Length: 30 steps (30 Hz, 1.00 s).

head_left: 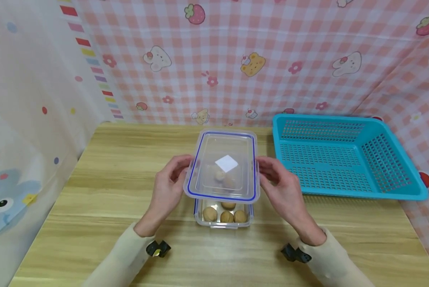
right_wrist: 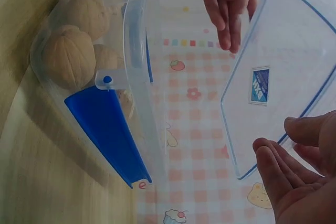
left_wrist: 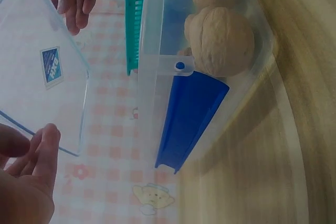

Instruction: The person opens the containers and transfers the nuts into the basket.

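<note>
A clear plastic lid [head_left: 232,139] with a blue seal and a square label is held tilted above a clear food container [head_left: 203,222]. Several walnuts [head_left: 210,214] lie in the container; others show faintly through the lid. My left hand [head_left: 167,189] pinches the lid's left edge between thumb and fingers. At the opposite edge, my right hand [head_left: 282,191] pinches it likewise. Both wrist views show the lid apart from the container's rim. A blue side latch [left_wrist: 191,119] hangs folded out in the left wrist view, and another blue latch [right_wrist: 107,129] in the right wrist view.
A turquoise perforated basket [head_left: 350,191] stands at the right back of the wooden table [head_left: 110,179]. Behind the table hangs a pink checked cloth [head_left: 214,48], with a white patterned cloth [head_left: 38,99] at the left.
</note>
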Each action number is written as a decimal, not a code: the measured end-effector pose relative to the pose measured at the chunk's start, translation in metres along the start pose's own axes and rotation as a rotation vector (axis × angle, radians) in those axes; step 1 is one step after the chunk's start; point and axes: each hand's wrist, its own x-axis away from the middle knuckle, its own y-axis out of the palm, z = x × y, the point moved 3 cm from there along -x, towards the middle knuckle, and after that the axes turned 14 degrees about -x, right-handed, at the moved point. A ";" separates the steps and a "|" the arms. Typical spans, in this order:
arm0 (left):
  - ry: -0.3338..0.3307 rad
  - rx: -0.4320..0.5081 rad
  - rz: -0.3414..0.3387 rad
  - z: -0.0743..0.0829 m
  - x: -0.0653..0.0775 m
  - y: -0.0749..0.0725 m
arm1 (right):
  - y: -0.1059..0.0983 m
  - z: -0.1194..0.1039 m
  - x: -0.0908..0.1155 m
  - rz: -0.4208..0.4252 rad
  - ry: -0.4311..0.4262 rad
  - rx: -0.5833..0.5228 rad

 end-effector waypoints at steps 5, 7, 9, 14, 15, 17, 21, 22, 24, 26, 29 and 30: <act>-0.033 0.033 -0.028 -0.002 0.002 -0.001 | -0.001 0.002 0.002 0.003 0.090 -0.081; -0.055 0.058 -0.035 -0.002 0.004 -0.002 | -0.001 0.002 0.002 0.006 0.138 -0.111; -0.076 0.070 -0.043 -0.003 0.005 -0.002 | -0.001 0.002 0.002 0.011 0.182 -0.135; -0.132 0.076 -0.057 -0.005 0.007 -0.004 | 0.002 0.003 0.003 0.017 0.237 -0.144; -0.143 0.076 -0.058 -0.005 0.007 -0.004 | 0.003 0.004 0.003 0.017 0.241 -0.148; -0.162 0.073 -0.058 -0.006 0.007 -0.005 | 0.005 0.004 0.003 0.017 0.245 -0.163; -0.184 0.043 -0.066 -0.009 0.007 -0.008 | 0.008 0.005 0.003 0.018 0.253 -0.172; -0.188 0.034 -0.071 -0.010 0.008 -0.009 | 0.009 0.005 0.003 0.018 0.252 -0.170; -0.196 0.025 -0.080 -0.011 0.009 -0.011 | 0.011 0.005 0.002 0.017 0.249 -0.166; -0.208 0.024 -0.085 -0.013 0.009 -0.014 | 0.014 0.005 0.002 0.016 0.253 -0.166; -0.216 0.019 -0.086 -0.015 0.010 -0.020 | 0.020 0.004 0.001 0.007 0.266 -0.182; -0.218 0.014 -0.084 -0.016 0.011 -0.022 | 0.023 0.003 0.001 0.004 0.273 -0.181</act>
